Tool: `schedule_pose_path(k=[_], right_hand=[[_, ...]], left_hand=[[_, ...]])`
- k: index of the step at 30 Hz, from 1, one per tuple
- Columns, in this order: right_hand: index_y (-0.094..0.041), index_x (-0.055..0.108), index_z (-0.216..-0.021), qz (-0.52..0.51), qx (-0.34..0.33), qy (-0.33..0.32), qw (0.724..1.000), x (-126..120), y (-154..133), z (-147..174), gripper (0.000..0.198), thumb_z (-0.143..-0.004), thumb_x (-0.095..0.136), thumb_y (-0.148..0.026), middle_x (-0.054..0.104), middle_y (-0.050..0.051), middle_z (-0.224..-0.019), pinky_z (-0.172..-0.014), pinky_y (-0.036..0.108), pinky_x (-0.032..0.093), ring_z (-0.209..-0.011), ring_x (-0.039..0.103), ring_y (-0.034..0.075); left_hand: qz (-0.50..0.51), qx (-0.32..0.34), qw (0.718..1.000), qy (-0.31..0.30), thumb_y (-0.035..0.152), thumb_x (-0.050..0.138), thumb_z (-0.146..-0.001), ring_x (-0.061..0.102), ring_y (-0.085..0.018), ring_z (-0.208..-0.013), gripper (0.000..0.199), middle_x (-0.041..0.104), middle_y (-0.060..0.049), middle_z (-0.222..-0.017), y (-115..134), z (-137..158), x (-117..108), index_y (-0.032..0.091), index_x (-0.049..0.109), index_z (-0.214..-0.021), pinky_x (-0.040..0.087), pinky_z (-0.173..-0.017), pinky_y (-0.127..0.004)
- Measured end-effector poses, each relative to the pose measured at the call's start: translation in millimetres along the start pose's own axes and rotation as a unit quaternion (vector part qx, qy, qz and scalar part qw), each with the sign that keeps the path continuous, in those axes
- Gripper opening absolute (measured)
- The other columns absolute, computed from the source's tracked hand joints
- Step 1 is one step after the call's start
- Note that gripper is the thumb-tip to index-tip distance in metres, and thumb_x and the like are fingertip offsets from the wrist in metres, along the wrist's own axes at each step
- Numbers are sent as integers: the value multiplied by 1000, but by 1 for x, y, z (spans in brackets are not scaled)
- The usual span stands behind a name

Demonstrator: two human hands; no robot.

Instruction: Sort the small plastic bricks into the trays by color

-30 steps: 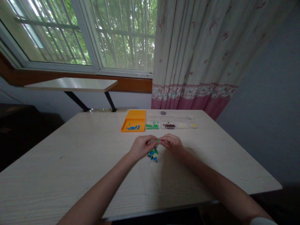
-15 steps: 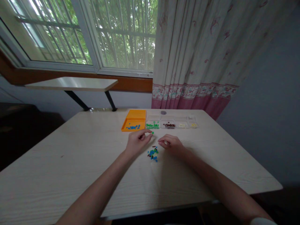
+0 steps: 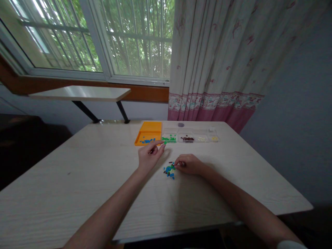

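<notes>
My left hand is at the near edge of the green pieces' compartment, thumb and forefinger pinched on a small green brick. My right hand is lower and to the right, its fingertips pressed together at the right edge of a loose pile of small bricks. The pile mixes blue, green, dark brown and pale yellow pieces. Whether the right fingertips hold a piece is too small to make out.
Behind the hands stands an open orange box with small blue bricks. Beside it is a clear divided case holding green, dark brown, pale and yellow pieces. A raised shelf is at the back left of the table.
My left hand has moved slightly left and away from me, with the green brick toward the green compartment. My right hand has come down to the pile's edge.
</notes>
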State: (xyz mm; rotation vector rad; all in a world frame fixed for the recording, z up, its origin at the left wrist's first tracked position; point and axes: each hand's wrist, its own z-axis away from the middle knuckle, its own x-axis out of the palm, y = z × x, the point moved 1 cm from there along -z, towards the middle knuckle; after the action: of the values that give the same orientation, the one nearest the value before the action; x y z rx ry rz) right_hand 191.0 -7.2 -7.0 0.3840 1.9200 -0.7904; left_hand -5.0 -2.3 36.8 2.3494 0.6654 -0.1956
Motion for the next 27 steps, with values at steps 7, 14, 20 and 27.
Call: schedule_pose_path(k=[7,14,20,27], right_hand=[[-18,63,-86,-5,4,-4,1000,-3,3,0,16,-76,51,-23,59,1,-68,-59,19,39,-59,51,9],[-20,63,-89,-12,23,-18,999,-2,8,-1,18,-77,50,-23,61,1,-72,-60,20,40,-62,53,10],[-19,63,-88,-22,18,-1,1000,-1,9,-1,16,-78,51,-22,62,2,-77,-62,19,41,-66,54,10],[-19,63,-87,-30,30,5,999,-1,17,0,16,-80,51,-26,62,3,-82,-69,21,42,-74,56,11]], left_hand=[[-24,-53,995,-84,33,54,-72,31,-4,-40,21,31,8,-43,-8,2,7,16,64,-79,28,-44,-15],[-74,-127,979,-138,38,49,-73,36,-7,-43,27,36,6,-45,-34,-2,18,16,63,-80,27,-46,-17],[-178,-166,953,-182,37,48,-72,46,-11,-51,26,54,1,-55,-45,-28,30,19,64,-83,26,-47,-20],[-274,-203,913,-224,32,48,-71,55,-18,-68,24,63,-6,-74,-51,-47,45,22,64,-87,31,-53,-22]])
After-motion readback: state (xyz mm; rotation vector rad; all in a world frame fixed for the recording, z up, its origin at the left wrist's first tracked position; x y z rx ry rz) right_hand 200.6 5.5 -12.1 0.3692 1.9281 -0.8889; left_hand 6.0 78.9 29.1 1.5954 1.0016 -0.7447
